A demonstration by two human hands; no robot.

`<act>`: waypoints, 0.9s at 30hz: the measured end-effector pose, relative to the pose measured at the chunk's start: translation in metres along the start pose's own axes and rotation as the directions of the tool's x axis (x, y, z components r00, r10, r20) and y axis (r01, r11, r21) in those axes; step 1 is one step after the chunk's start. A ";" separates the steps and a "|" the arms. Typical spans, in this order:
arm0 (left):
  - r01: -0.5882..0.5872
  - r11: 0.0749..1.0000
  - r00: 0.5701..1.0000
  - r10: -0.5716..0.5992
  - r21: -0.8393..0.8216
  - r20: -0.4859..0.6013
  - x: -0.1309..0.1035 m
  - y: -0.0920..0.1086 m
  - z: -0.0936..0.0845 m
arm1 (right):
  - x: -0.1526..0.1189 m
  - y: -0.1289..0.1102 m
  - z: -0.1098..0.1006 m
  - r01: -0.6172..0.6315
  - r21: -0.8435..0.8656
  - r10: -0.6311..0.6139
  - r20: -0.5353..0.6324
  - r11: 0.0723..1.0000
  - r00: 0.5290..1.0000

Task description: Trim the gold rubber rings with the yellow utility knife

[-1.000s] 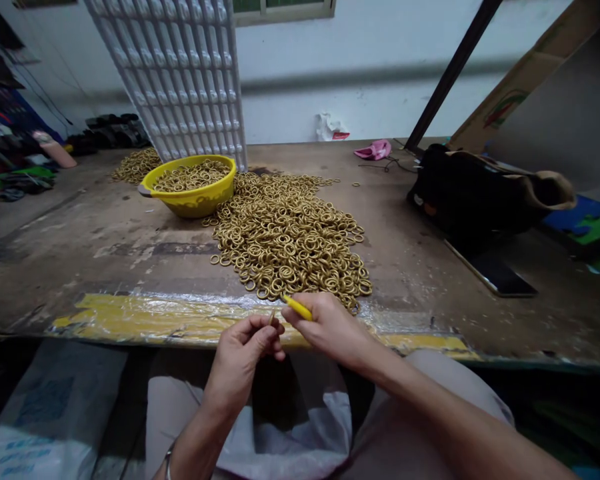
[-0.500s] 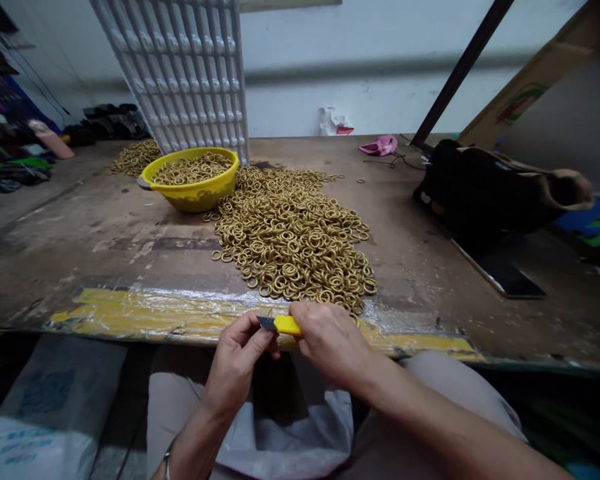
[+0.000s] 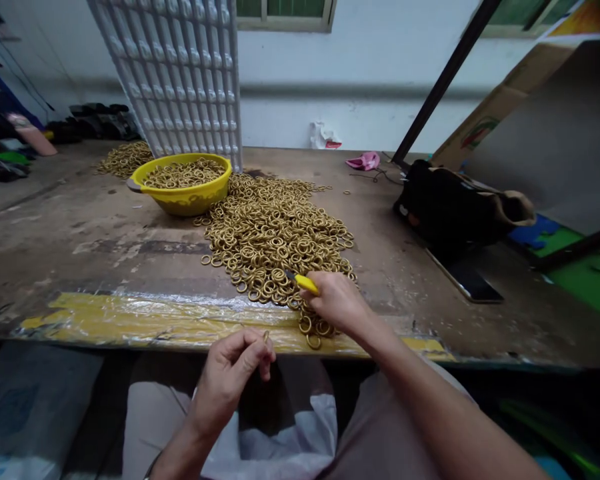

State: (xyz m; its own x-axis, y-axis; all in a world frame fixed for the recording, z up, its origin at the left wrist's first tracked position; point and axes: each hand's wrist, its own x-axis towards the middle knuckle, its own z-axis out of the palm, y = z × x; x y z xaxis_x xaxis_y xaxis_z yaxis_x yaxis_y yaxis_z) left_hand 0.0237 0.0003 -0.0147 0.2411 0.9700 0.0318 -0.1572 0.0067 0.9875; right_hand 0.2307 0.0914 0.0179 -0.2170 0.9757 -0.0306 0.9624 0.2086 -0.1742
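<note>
Between the thumb and fingers of my left hand point(image 3: 233, 370) a gold-coloured ring point(image 3: 266, 337) is pinched, just in front of the table's edge. My right hand point(image 3: 341, 300) grips a utility knife point(image 3: 307, 284) by its yellow handle. The knife's dark blade points left, over the near side of a heap of gold rings point(image 3: 280, 233). A few rings lie below that hand, close to the taped table edge. In my lap, under the left hand, an open whitish bag point(image 3: 280, 443) shows a dark inside.
A yellow basin point(image 3: 185, 200) full of rings stands left of the heap, before a ribbed translucent panel point(image 3: 180, 80). At right are a black bag point(image 3: 445, 207), a phone point(image 3: 473, 283) and a slanted dark post point(image 3: 445, 80). Pink cloth point(image 3: 364, 161) lies at the back.
My right hand has moved the knife away from the left hand, forward and right to the heap. Several rings now lie nearer the table edge. The view has tilted up and turned slightly right.
</note>
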 end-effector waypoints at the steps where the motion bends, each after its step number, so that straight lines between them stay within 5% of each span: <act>1: 0.054 0.998 0.998 -0.055 -0.043 -0.025 0.000 -0.004 0.000 | 0.000 -0.005 0.004 0.027 -0.015 -0.027 0.010 1.000 1.000; 4: 0.176 0.946 0.980 -0.195 -0.272 -0.044 0.001 -0.009 0.001 | 0.001 -0.018 0.014 0.070 -0.062 -0.067 0.051 0.996 0.996; 8: 0.273 0.834 0.959 -0.273 -0.480 0.071 0.006 -0.005 0.003 | 0.003 -0.021 0.013 0.056 -0.073 -0.053 0.047 0.996 0.997; 11: 0.294 0.819 0.948 -0.317 -0.493 0.039 0.012 -0.007 0.004 | 0.000 -0.021 0.006 0.058 0.206 -0.062 0.017 0.977 0.998; 15: 0.305 0.827 0.937 -0.349 -0.472 -0.007 0.020 -0.010 0.006 | -0.010 -0.031 -0.002 -0.058 0.811 -0.182 0.199 0.582 0.963; 17: 0.301 0.818 0.943 -0.331 -0.491 0.027 0.021 -0.010 0.006 | -0.014 -0.037 -0.003 -0.158 0.890 -0.215 0.270 0.427 0.938; 20: 0.278 0.804 0.950 -0.312 -0.526 0.024 0.021 -0.007 0.005 | -0.016 -0.043 0.000 -0.224 0.918 -0.204 0.300 0.327 0.932; 24: 0.251 0.783 0.954 -0.298 -0.570 0.011 0.019 -0.005 0.003 | -0.017 -0.046 0.003 -0.173 0.918 -0.221 0.263 0.357 0.939; 27: 0.280 0.790 0.943 -0.333 -0.546 0.002 0.019 -0.003 0.001 | -0.021 -0.047 0.003 -0.002 0.882 -0.246 0.134 0.472 0.960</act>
State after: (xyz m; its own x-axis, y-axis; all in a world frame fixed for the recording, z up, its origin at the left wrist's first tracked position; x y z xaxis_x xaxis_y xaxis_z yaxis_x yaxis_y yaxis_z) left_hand 0.0299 0.0185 -0.0167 0.2812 0.9120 -0.2985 -0.5797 0.4093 0.7046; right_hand 0.1896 0.0608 0.0241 -0.4668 0.8764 -0.1183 0.3106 0.0373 -0.9498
